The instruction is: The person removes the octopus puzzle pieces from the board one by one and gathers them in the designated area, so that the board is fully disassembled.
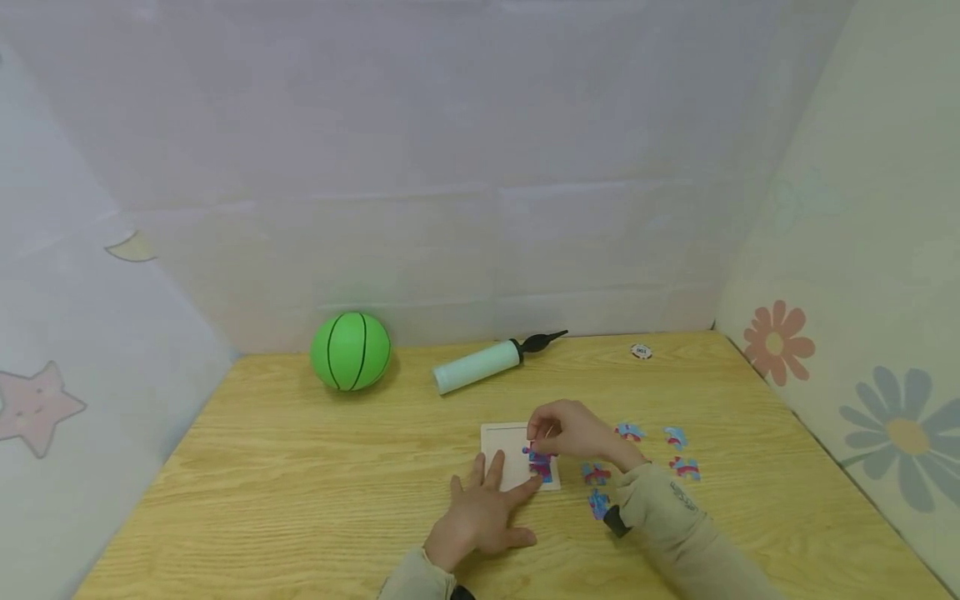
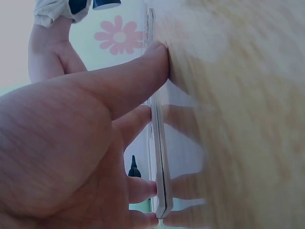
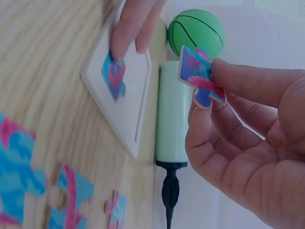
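A puzzle piece (image 3: 202,76) in blue, purple and pink is pinched between the thumb and fingers of my right hand (image 1: 572,429), held above the right side of a white puzzle board (image 1: 512,463). Another puzzle piece (image 3: 114,78) lies in that board's near right corner. My left hand (image 1: 483,512) is spread with straight fingers, its fingertips resting on the board's left and near edges. In the left wrist view the left thumb (image 2: 138,78) lies at the tabletop beside the board's edge.
Several loose puzzle pieces (image 1: 597,474) lie on the wooden table right of the board. Behind stand a green ball (image 1: 351,352) and a pale green hand pump (image 1: 477,367) with a black nozzle. A round chip (image 1: 641,352) lies at the back right.
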